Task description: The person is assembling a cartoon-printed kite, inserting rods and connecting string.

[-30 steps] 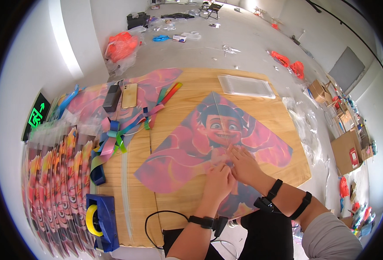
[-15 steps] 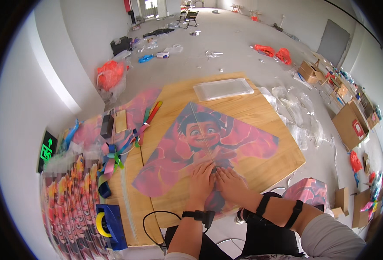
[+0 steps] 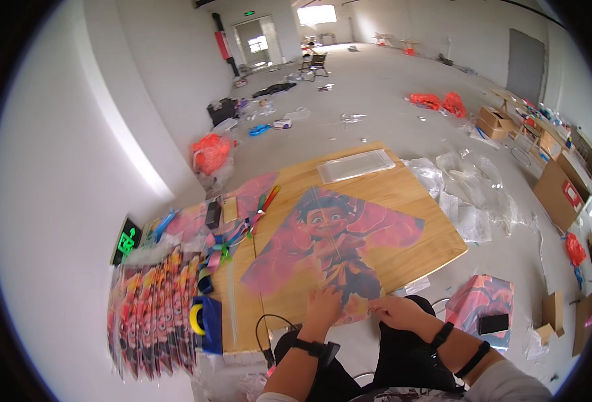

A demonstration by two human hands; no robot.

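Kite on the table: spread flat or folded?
Spread flat. The kite lies opened out on the wooden table, both wings and the printed figure showing; left hand and right hand rest at its near tip.

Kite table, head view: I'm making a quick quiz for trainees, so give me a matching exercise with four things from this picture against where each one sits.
Things:
1. kite
2. clear plastic bag
3. stack of folded kites
4. blue and yellow tape dispenser

Places:
A. at the far end of the wooden table
B. at the table's near left corner
C. spread flat mid-table, both hands on its near tip
D. fanned out left of the table

Pairs: 1-C, 2-A, 3-D, 4-B
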